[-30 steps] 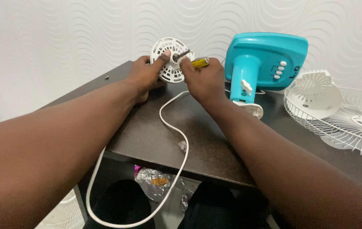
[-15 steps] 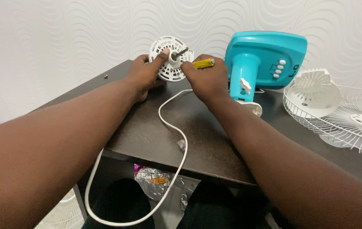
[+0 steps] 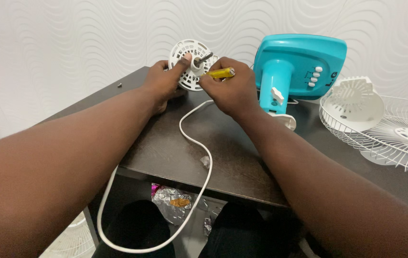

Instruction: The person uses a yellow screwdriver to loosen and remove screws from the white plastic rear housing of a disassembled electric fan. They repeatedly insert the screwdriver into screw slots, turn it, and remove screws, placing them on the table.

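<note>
Both hands grip: left hand [image 3: 163,81] holds the white motor cover [image 3: 190,64] upright on the surface [image 3: 166,143]; right hand [image 3: 230,88] clenches a yellow screwdriver [image 3: 220,73] against it. Fan base [image 3: 299,67] and grille [image 3: 385,129] lie apart, unassembled.

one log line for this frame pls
left hand: steadies round white vented motor housing | right hand: grips yellow-handled screwdriver at housing | turquoise plastic fan base: beside

A white wall [image 3: 70,43] with a raised wavy pattern is filling the upper part of the frame, taking even, soft light. A dark brown table [image 3: 166,143] is stretching from the centre to the lower right. Below its front edge, crumpled foil wrappers [image 3: 173,200] are lying on the floor.
</note>
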